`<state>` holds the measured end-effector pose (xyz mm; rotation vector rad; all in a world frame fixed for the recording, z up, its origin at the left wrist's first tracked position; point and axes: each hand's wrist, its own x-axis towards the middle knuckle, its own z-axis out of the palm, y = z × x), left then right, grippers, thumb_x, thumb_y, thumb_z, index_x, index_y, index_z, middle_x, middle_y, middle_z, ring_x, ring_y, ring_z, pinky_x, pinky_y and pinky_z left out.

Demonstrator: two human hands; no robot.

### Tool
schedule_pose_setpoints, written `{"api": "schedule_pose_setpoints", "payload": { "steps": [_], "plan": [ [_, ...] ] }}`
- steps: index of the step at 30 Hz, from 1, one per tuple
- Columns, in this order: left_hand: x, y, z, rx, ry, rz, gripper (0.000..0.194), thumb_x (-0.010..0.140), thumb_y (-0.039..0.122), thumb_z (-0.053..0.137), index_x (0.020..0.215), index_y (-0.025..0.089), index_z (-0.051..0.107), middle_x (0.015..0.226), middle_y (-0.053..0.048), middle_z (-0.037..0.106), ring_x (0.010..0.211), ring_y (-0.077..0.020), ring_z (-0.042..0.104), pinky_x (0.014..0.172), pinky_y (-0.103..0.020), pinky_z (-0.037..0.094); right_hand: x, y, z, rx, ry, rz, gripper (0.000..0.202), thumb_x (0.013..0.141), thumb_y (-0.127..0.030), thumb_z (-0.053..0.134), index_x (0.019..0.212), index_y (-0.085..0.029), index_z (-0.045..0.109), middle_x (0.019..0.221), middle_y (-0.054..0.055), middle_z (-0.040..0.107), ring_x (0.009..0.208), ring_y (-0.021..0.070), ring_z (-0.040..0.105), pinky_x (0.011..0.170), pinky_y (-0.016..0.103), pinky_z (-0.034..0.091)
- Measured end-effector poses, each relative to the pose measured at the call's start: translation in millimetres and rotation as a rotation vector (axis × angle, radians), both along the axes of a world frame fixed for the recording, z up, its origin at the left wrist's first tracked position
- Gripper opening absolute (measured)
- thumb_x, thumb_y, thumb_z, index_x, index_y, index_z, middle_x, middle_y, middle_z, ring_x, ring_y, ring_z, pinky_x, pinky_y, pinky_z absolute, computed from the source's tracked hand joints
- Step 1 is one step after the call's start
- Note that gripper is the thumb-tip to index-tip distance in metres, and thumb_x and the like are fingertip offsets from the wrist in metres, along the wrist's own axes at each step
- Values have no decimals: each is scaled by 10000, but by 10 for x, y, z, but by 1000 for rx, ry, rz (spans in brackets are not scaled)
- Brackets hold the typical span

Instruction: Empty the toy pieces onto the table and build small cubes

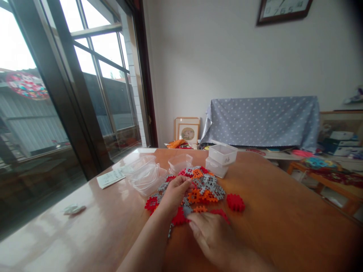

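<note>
A pile of red, grey and orange plastic interlocking tiles point(208, 185), with toothed edges, lies on the wooden table. My left hand point(177, 190) reaches over the pile from the front, its fingers curled together among the tiles. A bit of red shows beside those fingertips, but whether they grip it is unclear. At the front edge of the pile is my right hand point(211, 230), back upward and fingers bent in. Its fingertips are close to a red tile point(179, 217) and a grey tile point(187, 210); anything inside its grasp is hidden.
A stack of red tiles point(235, 203) stands right of the pile. Clear plastic tubs and lids point(147, 177) sit behind at left, near a written paper point(110, 178). Two white containers point(222, 154) are stacked at the back. A small packet point(74, 209) lies far left on the table point(272, 211).
</note>
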<state>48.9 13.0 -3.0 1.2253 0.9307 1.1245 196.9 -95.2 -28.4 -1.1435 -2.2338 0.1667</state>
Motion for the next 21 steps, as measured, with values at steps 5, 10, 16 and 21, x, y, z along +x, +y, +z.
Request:
{"api": "schedule_pose_setpoints", "payload": {
  "steps": [5, 10, 16, 21],
  "plan": [
    [28, -61, 32, 15, -9, -44, 411, 818, 580, 688, 847, 173, 651, 821, -48, 711, 684, -128, 605, 637, -237, 413, 242, 111, 100, -143, 551, -227, 327, 1027, -440, 405, 1112, -228, 638, 924, 30, 722, 835, 184, 665, 774, 268, 508],
    [92, -172, 65, 27, -13, -218, 414, 818, 579, 697, 840, 166, 677, 737, -36, 673, 627, -118, 577, 603, -235, 398, 415, 232, 160, -218, 763, -311, 392, 989, -558, 425, 1065, -233, 629, 882, 26, 704, 848, 214, 655, 793, 307, 536],
    [170, -204, 10, -19, -72, -293, 302, 720, 379, 827, 836, 181, 630, 669, 9, 626, 580, -101, 563, 585, -220, 387, 489, 269, 160, -158, 690, -300, 388, 989, -500, 441, 1231, -231, 580, 1116, 84, 716, 1004, 242, 675, 891, 363, 552],
    [190, -172, -67, -76, -113, -258, 273, 750, 360, 796, 840, 184, 609, 649, 10, 624, 582, -107, 577, 602, -225, 403, 598, 291, 206, 105, 253, -332, 618, 886, -359, 617, 1466, -267, 426, 1455, 107, 527, 1315, 293, 512, 1114, 493, 431]
  ]
}}
